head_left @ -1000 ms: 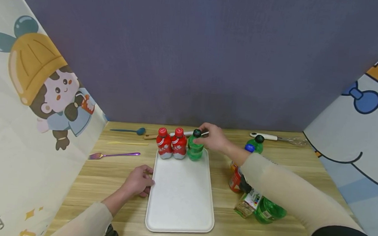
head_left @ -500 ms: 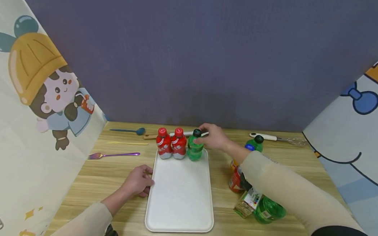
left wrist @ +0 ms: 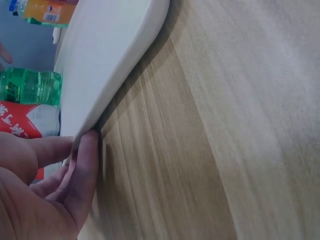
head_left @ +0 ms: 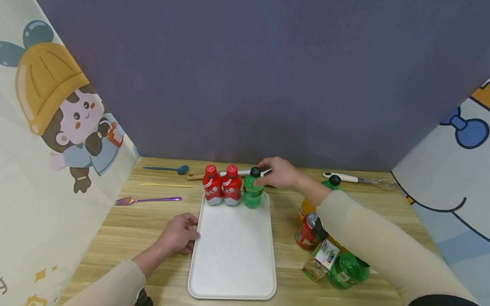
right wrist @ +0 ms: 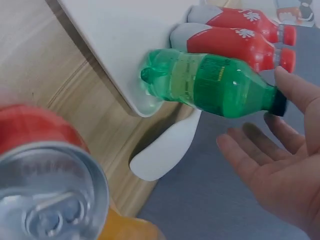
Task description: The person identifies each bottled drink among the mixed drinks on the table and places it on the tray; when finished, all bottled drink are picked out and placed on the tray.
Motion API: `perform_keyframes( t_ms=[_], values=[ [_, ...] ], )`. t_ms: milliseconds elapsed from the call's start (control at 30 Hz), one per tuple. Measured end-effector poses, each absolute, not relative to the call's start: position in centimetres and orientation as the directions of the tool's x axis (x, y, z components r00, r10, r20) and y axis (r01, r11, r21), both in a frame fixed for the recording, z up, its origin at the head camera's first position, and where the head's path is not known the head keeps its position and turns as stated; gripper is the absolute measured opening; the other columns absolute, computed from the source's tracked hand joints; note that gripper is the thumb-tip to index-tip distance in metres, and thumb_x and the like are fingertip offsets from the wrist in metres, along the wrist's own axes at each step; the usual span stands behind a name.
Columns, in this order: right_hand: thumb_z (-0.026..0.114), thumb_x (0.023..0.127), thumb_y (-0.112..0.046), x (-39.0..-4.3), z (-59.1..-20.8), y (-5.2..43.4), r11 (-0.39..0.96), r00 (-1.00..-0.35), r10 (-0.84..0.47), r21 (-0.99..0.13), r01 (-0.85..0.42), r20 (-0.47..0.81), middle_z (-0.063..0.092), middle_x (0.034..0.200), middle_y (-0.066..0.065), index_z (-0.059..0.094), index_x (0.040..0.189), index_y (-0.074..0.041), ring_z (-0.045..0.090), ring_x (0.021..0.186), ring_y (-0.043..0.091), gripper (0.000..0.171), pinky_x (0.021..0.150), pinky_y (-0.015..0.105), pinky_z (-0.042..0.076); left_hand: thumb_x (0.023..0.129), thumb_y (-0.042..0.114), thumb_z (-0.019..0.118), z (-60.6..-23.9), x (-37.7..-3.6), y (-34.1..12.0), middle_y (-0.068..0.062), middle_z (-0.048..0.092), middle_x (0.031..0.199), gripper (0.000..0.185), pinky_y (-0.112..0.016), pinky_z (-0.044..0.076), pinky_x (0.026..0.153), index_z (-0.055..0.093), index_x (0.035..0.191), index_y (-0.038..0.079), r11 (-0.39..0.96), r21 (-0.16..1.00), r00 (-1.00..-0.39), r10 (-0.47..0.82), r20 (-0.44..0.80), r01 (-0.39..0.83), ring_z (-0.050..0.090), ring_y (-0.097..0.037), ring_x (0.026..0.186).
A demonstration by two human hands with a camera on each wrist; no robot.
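Observation:
A white tray (head_left: 234, 260) lies on the wooden table. Along its far edge stand two red bottles (head_left: 212, 185) (head_left: 231, 186) and a green bottle (head_left: 253, 191) with a dark cap. My right hand (head_left: 279, 174) hovers just right of the green bottle's cap. The right wrist view shows that hand (right wrist: 280, 165) with its palm open and fingers straight, one fingertip close to the cap of the green bottle (right wrist: 210, 82). My left hand (head_left: 179, 235) rests at the tray's left rim. In the left wrist view its fingers (left wrist: 85, 165) touch the rim of the tray (left wrist: 110, 65).
Right of the tray are a red can (head_left: 306, 230), an orange bottle (head_left: 306, 207), an upright green bottle (head_left: 334, 182) and a green bottle lying down (head_left: 347, 270). A purple fork (head_left: 147, 200), blue spoon (head_left: 166, 169) and whisk (head_left: 365, 180) lie further back. Printed walls close in both sides.
My right hand has let go of the green bottle, opened and drawn slightly back and right. The bottle stays upright on the tray. The left hand has not moved.

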State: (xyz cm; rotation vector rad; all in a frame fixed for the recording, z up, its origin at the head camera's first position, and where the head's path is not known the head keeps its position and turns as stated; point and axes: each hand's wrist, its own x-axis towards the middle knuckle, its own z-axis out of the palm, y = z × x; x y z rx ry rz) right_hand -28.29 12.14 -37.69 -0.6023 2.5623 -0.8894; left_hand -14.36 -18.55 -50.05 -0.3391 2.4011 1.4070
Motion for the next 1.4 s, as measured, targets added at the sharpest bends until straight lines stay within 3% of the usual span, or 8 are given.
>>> perform_keyframes(
  t_ms=[600,1167,1400],
  values=[
    [0.078,0.092,-0.03,-25.7,-31.7,15.0,0.633,-0.835,-0.543,-0.695,-0.343,-0.083,0.06,0.14,0.006,0.058,0.138,-0.012,0.059,0.131,0.03,0.053,0.107,0.046,0.054,0.089,-0.003,0.07,-49.8,-14.5,-18.8,-0.015,0.069,0.089,0.041,-0.037,0.062,0.053,0.058,0.129,-0.003,0.475,0.798,-0.913,-0.028,-0.408,-0.371,0.069,-0.022,0.064],
    [0.073,0.096,-0.037,-23.4,-29.2,23.2,0.688,-0.908,-0.419,-0.66,-0.303,-0.021,0.055,0.147,0.014,0.054,0.142,-0.009,0.053,0.136,0.038,0.058,0.109,0.059,0.048,0.089,-0.003,0.07,-50.3,-14.2,-19.1,-0.014,0.069,0.089,0.041,-0.037,0.062,0.053,0.059,0.129,-0.002,0.453,0.807,-0.911,-0.03,-0.412,-0.38,0.07,-0.022,0.063],
    [0.073,0.096,-0.037,-21.3,-29.6,27.1,0.698,-0.936,-0.352,-0.668,-0.259,-0.006,0.057,0.145,0.013,0.054,0.142,-0.012,0.055,0.134,0.038,0.056,0.103,0.06,0.051,0.09,-0.003,0.07,-50.1,-14.4,-18.9,-0.014,0.069,0.09,0.041,-0.038,0.062,0.053,0.058,0.129,-0.002,0.459,0.804,-0.91,-0.023,-0.414,-0.378,0.069,-0.023,0.064]
  ],
)
